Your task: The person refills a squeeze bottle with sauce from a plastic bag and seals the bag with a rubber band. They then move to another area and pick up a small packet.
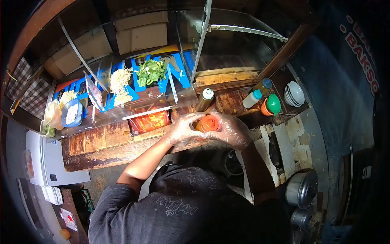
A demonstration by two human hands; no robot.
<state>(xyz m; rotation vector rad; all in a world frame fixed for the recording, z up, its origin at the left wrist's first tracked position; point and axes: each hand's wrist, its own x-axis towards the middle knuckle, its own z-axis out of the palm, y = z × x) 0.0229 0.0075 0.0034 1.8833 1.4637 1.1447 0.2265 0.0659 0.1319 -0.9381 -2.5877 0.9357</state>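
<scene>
Between my two hands is a squeeze bottle with an orange-red cap [209,123], seen from above near the counter's front edge. My left hand [185,128], in a clear plastic glove, curls round its left side. Round the right side wraps my right hand [231,129], gloved the same way. The lower part of the bottle is hidden by the hands. Just behind it stands a dark bottle with a white-topped cap [207,96]. A red printed packet [150,121] lies on the wooden counter [101,138] to the left.
The glass case [201,44] holds noodles [120,81] and leafy greens [150,72]. A blue tub [73,114] sits at its left end. At right are a teal-capped bottle [252,99], a green cup [274,104] and stacked white bowls [294,94]. A metal pot [298,190] stands lower right.
</scene>
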